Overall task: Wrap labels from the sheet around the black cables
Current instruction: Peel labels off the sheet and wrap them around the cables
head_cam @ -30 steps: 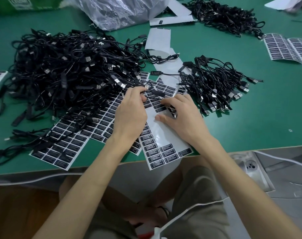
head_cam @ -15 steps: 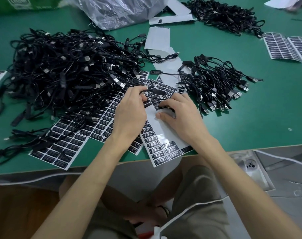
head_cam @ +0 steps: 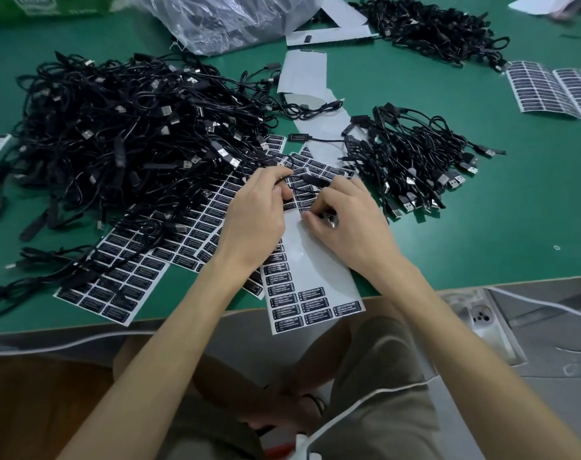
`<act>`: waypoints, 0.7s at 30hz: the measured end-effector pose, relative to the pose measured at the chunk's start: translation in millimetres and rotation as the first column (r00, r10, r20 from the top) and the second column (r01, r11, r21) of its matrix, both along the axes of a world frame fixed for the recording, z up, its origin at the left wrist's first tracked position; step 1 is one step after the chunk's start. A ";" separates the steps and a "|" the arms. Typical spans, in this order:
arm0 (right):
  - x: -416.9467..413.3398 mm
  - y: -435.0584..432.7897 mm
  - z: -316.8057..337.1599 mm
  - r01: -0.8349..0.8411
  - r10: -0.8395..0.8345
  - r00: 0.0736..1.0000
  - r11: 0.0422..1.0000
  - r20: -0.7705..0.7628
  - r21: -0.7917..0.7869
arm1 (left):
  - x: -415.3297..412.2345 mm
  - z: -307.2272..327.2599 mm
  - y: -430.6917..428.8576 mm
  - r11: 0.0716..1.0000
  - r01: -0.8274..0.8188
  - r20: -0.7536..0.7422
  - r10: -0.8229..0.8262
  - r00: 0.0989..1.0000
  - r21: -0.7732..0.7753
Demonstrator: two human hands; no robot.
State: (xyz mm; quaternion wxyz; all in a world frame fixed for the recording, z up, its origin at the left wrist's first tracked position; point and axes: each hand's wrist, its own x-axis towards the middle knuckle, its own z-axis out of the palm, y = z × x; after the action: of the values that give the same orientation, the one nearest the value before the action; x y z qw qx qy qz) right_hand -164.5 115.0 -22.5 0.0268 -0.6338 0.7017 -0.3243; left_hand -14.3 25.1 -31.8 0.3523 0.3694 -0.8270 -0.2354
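Far out to the left of the hands lies a big pile of black cables (head_cam: 126, 137), all tangled up on the green worktop (head_cam: 514, 210). Some of its cables lie over the label sheets (head_cam: 123, 267) just left of the left hand; these sheets are full of little black labels.

The left hand (head_cam: 255, 220) is palm down with its fingers curled. Its fingertips pinch a thin black cable (head_cam: 310, 180), which runs across the gap to the right hand.

Under both hands lies one long label sheet (head_cam: 315, 287). Many of its labels are gone, so the middle is bare and white. The near end hangs over the worktop edge, toward the person's lap.

The right hand (head_cam: 345, 230) is close beside the left one. Its fingers are curled too, and its thumb and fingertips pinch a small black piece (head_cam: 329, 218). I cannot tell if that is a label or a part of the cable.

Just to the right of the right hand, and a little farther away, is a smaller pile of black cables (head_cam: 411, 161), with its plugs pointing to the right. Far off to the right and back lie two more sheets (head_cam: 548, 88) of labels.
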 end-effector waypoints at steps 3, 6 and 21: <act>-0.7 0.9 -1.1 -0.012 0.011 0.999 1.000 -0.053 -0.008 | -0.4 0.0 1.2 1.000 0.004 0.010 -0.004 1.000 -0.004; -1.9 0.8 -1.9 -0.016 0.016 0.997 1.000 -0.070 -0.001 | -0.6 0.1 1.2 1.000 -0.013 -0.004 0.013 1.000 0.022; 6.7 2.0 -0.8 -0.041 0.030 0.984 0.997 -0.175 -0.060 | -0.4 3.5 2.4 0.999 -0.015 -0.011 0.016 1.000 0.040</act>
State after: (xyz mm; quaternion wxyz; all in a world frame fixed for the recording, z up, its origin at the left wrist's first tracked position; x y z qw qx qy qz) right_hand -157.8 116.9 -23.4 -0.0489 -0.6727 0.6793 -0.2893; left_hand -14.7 27.5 -28.3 0.3515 0.3815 -0.8171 -0.2514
